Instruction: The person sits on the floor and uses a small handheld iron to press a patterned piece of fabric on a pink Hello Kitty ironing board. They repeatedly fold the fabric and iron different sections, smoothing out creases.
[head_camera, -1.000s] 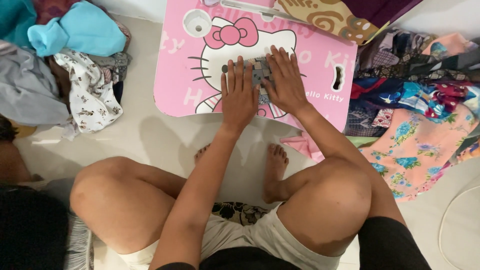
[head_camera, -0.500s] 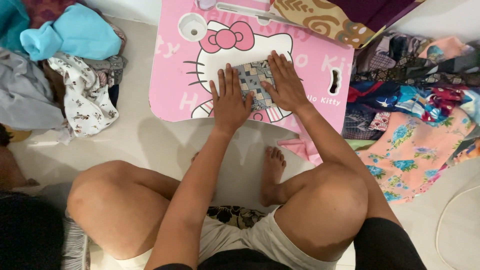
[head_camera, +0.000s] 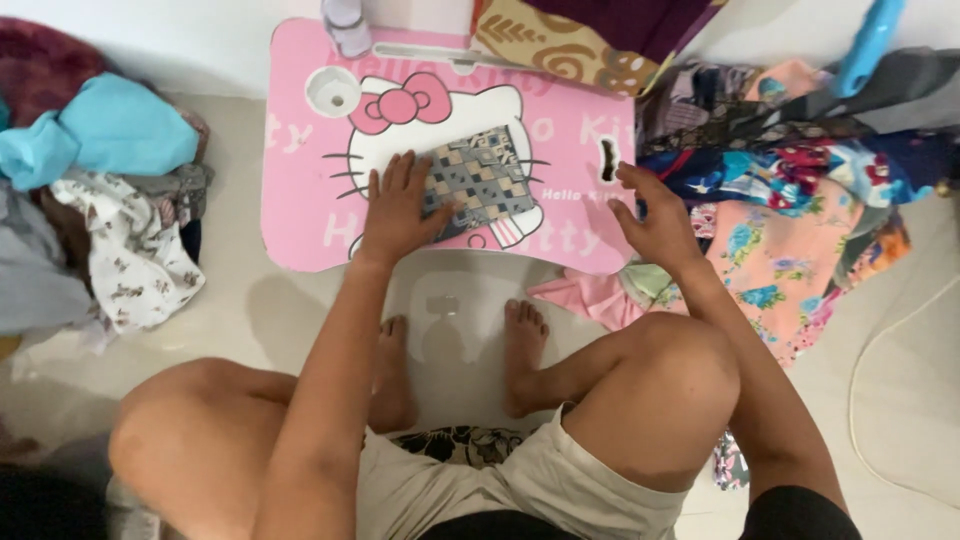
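Note:
A small folded cloth with a grey and beige chequered pattern lies on a pink lap table printed with a cartoon cat. My left hand rests flat on the table, its fingers pressing on the cloth's left edge. Near the table's right edge, just off the cloth, my right hand hovers with its fingers spread and nothing in it. I sit on the floor with knees bent, and my bare feet sit just in front of the table.
A heap of colourful floral clothes lies to the right, a pink piece by my right foot. On the left lies a pile with a light blue garment and a white printed one. Patterned fabric and a bottle sit at the table's back.
Both hands were pressing on the folded cloth together. My right hand has lifted off and moved right to the table's edge, while my left hand slid left, uncovering the cloth.

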